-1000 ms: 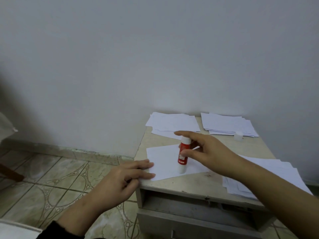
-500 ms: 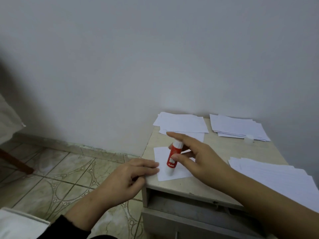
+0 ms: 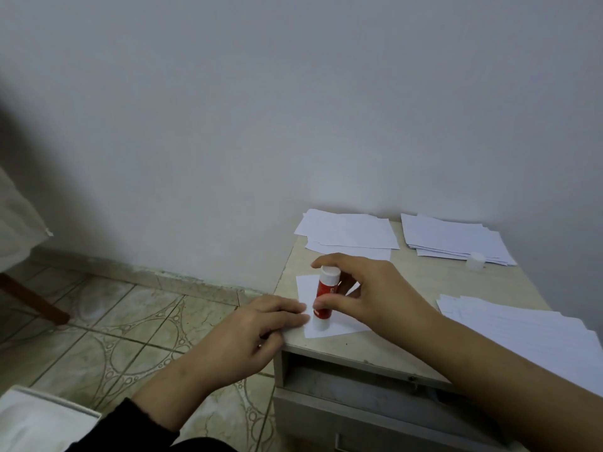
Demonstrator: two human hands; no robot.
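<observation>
Right hand (image 3: pixel 368 295) has the red-and-white plastic glue stick (image 3: pixel 324 296) pinched between thumb and curled fingers, with the index finger arched over the top end. The stick stands almost upright, leaning a touch. Its white bottom end is down on the small white sheet of paper (image 3: pixel 346 325). Can't tell if the glue itself is actually touching the sheet, since that end is too washed out.

Left hand (image 3: pixel 254 334) isn't gripping anything. Its fingers are laid out fairly straight, with the tips pressing on the near left corner of the sheet, just beside the foot of the stick.

The sheet sits at the front left corner of the beige stone-look tabletop (image 3: pixel 411 282), close to the edge. Below that edge there's a grey drawer (image 3: pixel 359 386) pulled slightly open.

Further out on the top:
- a loose pile of white paper (image 3: pixel 346 231) sits at the back left by the wall
- a second white paper stack (image 3: pixel 453 238) is at the back right, with a small translucent white cap (image 3: pixel 475 261) at its front corner
- a third spread of white sheets (image 3: pixel 522 327) runs along the right side, partly under the right forearm

Patterned beige floor tiles (image 3: pixel 130 321) are off to the left.
</observation>
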